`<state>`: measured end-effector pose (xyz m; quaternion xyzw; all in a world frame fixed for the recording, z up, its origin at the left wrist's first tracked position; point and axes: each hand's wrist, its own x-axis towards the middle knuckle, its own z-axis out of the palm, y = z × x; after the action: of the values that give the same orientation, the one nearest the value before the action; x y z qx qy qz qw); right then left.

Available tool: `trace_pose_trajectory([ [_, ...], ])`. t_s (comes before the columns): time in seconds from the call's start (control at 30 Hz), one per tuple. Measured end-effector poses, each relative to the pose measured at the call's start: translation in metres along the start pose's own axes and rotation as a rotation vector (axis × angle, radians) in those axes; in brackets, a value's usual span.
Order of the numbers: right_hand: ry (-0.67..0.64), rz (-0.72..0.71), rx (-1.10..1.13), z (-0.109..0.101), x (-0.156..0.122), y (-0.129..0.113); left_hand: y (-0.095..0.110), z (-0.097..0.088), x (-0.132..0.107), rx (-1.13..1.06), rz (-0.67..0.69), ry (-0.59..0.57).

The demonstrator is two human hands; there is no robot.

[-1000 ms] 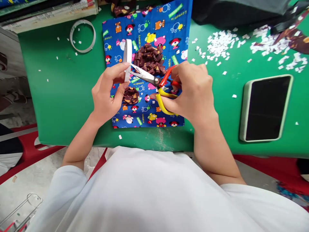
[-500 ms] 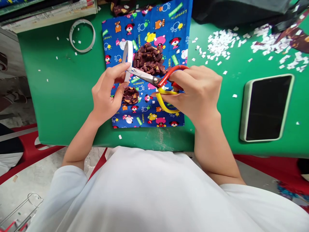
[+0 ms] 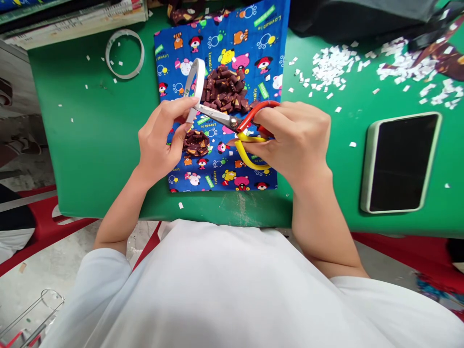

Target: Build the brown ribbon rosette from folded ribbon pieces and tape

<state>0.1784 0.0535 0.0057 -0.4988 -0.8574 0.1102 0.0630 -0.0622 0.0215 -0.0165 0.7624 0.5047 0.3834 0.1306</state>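
Pinched between the thumb and fingers of my left hand is a white ring-shaped band, held upright. My right hand is closed round the handles of a pair of scissors, one loop red and the other yellow. The scissor blades point left and their tips meet the band beside my left fingertips. Below lies a blue cloth printed with cartoon animals. On it sit a pile of small brown cut pieces and a ring-shaped cluster of brown pieces, partly behind my left thumb.
Another white ring lies on the green table at the left. Small white scraps are scattered at the upper right, near a black bag. A phone lies at the right. Books are stacked at the upper left.
The white band in my left hand has tilted slightly to the right at its top. The scissors and both hands have hardly moved.
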Motion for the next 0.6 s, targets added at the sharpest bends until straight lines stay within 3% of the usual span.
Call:
trace_pose_trajectory([
  [0.6, -0.033, 0.040, -0.008, -0.0034, 0.0004, -0.0029, 0.0040, -0.0030, 0.0020, 0.087, 0.002, 0.024],
])
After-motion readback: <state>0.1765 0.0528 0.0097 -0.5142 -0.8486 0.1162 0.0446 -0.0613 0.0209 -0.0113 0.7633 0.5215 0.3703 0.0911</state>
